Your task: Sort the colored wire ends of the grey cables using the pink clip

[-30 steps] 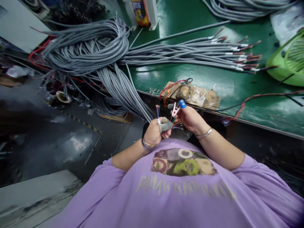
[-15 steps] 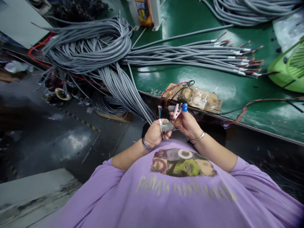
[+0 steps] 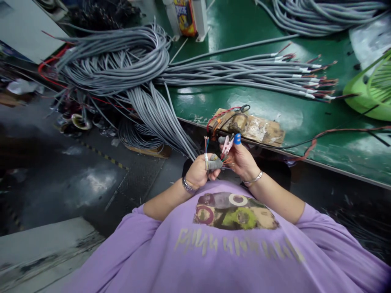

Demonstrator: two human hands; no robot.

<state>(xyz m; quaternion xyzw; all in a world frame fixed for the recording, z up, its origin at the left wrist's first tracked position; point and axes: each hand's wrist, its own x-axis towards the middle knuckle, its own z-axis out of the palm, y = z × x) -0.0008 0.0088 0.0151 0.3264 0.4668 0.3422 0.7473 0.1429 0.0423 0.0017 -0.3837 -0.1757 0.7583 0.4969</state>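
Note:
Close to my shirt, my left hand is closed around a grey cable, its thumb in a grey finger cover. Thin coloured wires fan out from that hand towards the right, and another short tuft of wires with a white sleeve sticks up beside its thumb. My right hand is closed on a pink clip, with a blue cover on one fingertip. The clip's lower end is near the fanned wires; whether it grips one cannot be made out.
Grey cables lie coiled on the green table, their stripped ends stretching right. At the table's front edge sits a wooden block with red and black leads. A green fan-like object stands at right; a cable bundle hangs over the edge.
The pink clip and my right hand's fingers have shifted very slightly near the wires. My left hand keeps its hold, and the table's contents stay as they were.

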